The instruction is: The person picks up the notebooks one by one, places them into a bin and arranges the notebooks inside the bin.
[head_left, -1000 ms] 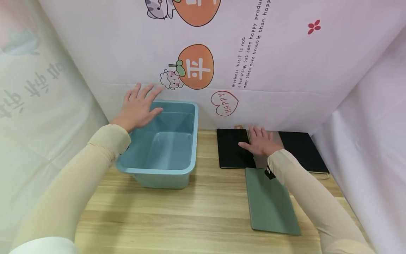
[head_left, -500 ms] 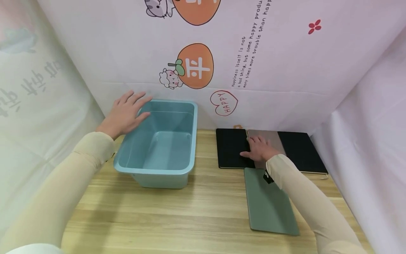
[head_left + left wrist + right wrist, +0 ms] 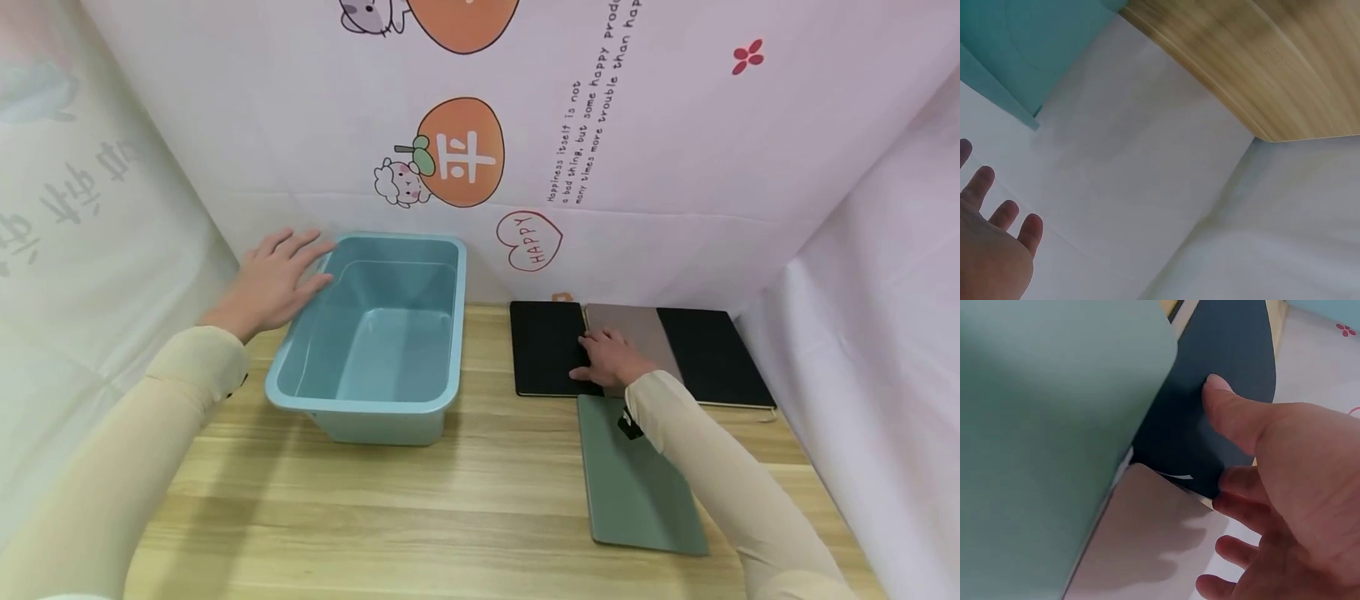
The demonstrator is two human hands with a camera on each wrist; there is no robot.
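My left hand (image 3: 264,283) is spread beside the back-left corner of a blue plastic bin (image 3: 457,333), its fingertips near the rim. In the left wrist view, that hand's fingers (image 3: 980,182) are extended and hold nothing, with the bin (image 3: 997,87) above them. My right hand (image 3: 609,358) is over the seam between a black notebook (image 3: 542,346) and a taupe notebook (image 3: 637,325). The right wrist view has the thumb above the black notebook (image 3: 1235,356) and fingertips (image 3: 1241,481) at its edge, bent slightly without a visible grip.
A green notebook (image 3: 637,492) lies in front of the row, under the right wrist. Another black notebook (image 3: 712,354) is at the right end of that row. White printed cloth (image 3: 337,150) hangs behind the wooden table (image 3: 420,517) and along both sides.
My left hand has moved left and down from above the bin to beside its rim. My right hand has come down toward the notebooks, its fingers bending. The notebooks and bin have stayed put.
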